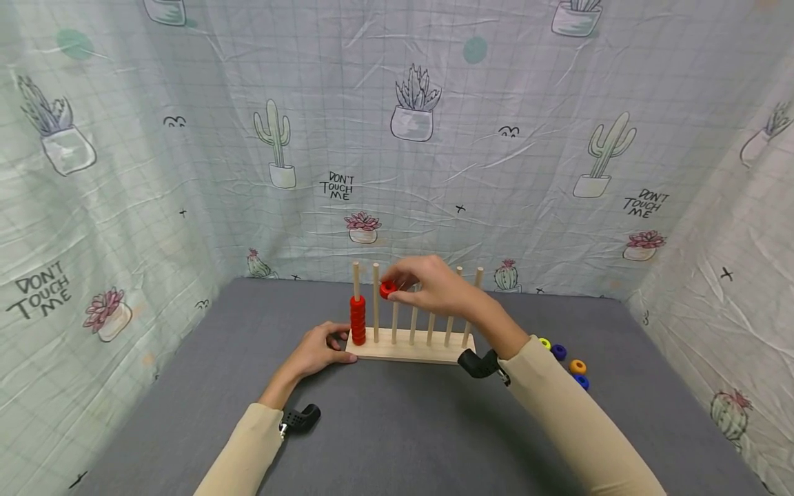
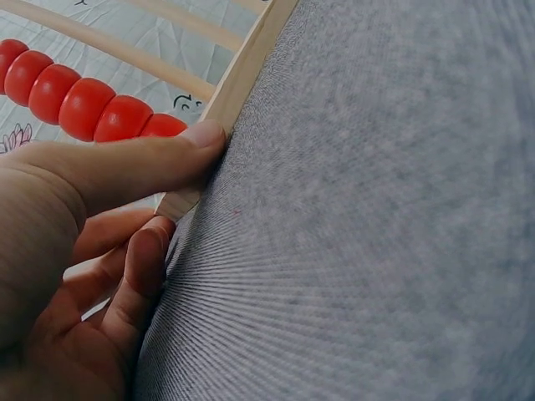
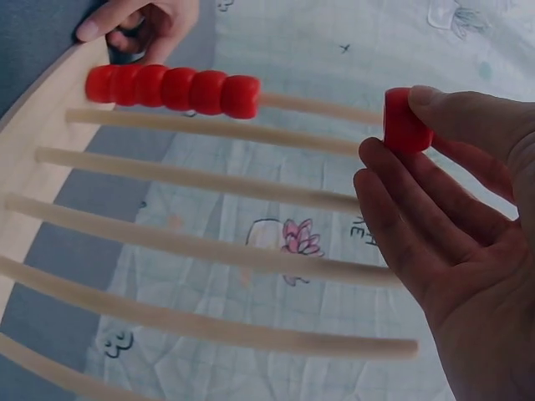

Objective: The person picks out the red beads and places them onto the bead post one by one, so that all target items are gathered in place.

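A wooden peg rack (image 1: 406, 353) with a row of upright pegs stands on the table. Several red beads (image 1: 358, 320) are stacked on its leftmost peg. My left hand (image 1: 319, 350) grips the left end of the base, with the thumb (image 2: 205, 135) on the front edge and the other fingers round the end. Up near the peg tops, my right hand (image 1: 437, 286) pinches a single red bead (image 3: 401, 134) between thumb and fingers. In the right wrist view this bead is close to the free end of the pegs; whether it touches one, I cannot tell. The other pegs carry no beads.
To the right on the grey table (image 1: 397, 427) lie loose beads: a yellow one (image 1: 544, 343), an orange one (image 1: 577, 366) and blue ones (image 1: 581, 381), partly behind the right sleeve (image 1: 564, 406). A patterned cloth (image 1: 434, 172) hangs behind the table.
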Demonstrator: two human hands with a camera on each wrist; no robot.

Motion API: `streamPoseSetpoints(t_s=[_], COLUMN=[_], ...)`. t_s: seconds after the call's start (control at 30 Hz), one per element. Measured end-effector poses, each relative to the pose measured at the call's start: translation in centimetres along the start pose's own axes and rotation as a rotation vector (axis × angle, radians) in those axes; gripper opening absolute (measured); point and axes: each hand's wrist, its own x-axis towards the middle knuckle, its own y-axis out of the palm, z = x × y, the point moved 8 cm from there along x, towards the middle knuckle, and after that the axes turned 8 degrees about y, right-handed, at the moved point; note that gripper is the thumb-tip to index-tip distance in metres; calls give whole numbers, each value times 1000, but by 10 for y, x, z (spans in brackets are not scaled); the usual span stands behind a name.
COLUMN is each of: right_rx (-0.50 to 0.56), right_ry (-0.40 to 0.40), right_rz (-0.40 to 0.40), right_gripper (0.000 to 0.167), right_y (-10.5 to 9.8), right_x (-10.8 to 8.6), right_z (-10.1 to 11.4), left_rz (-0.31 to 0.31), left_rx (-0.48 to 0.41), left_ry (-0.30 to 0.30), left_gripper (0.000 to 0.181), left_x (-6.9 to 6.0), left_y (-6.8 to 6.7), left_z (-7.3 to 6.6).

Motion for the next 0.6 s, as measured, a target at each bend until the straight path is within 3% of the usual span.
streamPoseSetpoints(t_s=[0.6], right_rx=[-24], right_ry=[-44], right_rz=[-37], right_gripper=[26], right_y=[-14], right_x=[28], right_z=[17], left_rz=[-2], left_rx=[-17], left_ry=[-1], left_gripper=[71], left_x=[1], left_y=[0], left_z=[0])
